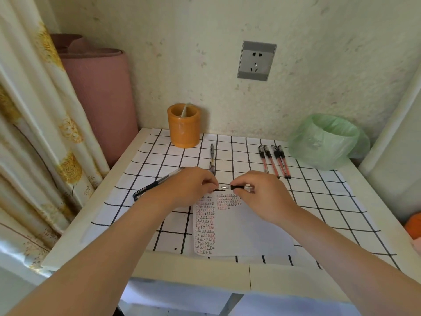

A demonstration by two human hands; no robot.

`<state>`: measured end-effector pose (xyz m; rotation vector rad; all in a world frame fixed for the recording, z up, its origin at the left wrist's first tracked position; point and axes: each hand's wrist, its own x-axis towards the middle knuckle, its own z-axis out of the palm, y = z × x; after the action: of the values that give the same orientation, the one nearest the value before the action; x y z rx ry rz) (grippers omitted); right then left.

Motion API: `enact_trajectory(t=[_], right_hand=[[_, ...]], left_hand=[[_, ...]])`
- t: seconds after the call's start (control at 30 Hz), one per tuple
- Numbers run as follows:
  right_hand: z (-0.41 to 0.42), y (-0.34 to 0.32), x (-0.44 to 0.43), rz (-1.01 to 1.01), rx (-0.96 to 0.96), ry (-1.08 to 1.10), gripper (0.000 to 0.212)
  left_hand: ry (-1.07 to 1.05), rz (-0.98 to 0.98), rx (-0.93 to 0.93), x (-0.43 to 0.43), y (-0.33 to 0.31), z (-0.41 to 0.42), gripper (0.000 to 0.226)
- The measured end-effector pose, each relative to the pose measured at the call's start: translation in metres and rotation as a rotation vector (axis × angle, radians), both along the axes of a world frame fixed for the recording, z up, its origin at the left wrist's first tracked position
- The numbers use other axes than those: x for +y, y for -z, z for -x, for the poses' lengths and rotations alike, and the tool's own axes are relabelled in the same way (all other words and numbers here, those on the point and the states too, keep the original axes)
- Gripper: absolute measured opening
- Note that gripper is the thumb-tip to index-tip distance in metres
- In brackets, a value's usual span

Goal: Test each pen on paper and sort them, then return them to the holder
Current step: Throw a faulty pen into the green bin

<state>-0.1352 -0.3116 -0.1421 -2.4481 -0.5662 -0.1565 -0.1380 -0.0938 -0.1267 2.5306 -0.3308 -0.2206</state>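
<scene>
Over the top of the paper point(246, 229), my right hand point(262, 195) pinches a clear pen with a black grip point(241, 187), its tip pointing left. My left hand point(191, 185) pinches a small black cap point(219, 190) just left of that tip. The sheet carries rows of small black and red marks. Black pens point(157, 182) lie left of my left hand, partly hidden by it. One dark pen point(212, 156) lies behind my hands. Several red pens point(274, 160) lie side by side at the right. The orange holder point(184, 126) stands at the back.
A white cloth with a black grid point(319, 201) covers the small table. A bin lined with a green bag point(328, 140) stands at the back right. A pink rolled mat point(100, 92) and a curtain point(34, 133) flank the left edge. A wall socket point(256, 60) is above.
</scene>
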Motion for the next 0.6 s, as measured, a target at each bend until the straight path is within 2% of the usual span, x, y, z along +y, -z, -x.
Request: enact_trajectory(t=[0.23,0.33,0.4,0.47,0.6], right_hand=[[0.001,0.001,-0.002,0.019,-0.033,-0.1,0.018],[0.002,-0.003,-0.004,0.03,-0.021,-0.114,0.025],[0.005,-0.006,-0.008,0.116,-0.026,-0.096,0.031],[0.008,-0.006,-0.012,0.234,-0.109,-0.071,0.034],[0.005,-0.01,-0.023,0.417,-0.278,0.137,0.059]], left_hand=[[0.025,0.072,0.011,-0.009,-0.008,0.005,0.016],[-0.042,0.147,-0.005,-0.018,-0.012,0.005,0.011],[-0.075,0.179,0.025,-0.026,-0.016,0.002,0.012],[-0.076,0.209,0.059,-0.036,-0.019,0.0,0.014],[-0.048,0.241,0.093,-0.07,-0.025,-0.004,0.018]])
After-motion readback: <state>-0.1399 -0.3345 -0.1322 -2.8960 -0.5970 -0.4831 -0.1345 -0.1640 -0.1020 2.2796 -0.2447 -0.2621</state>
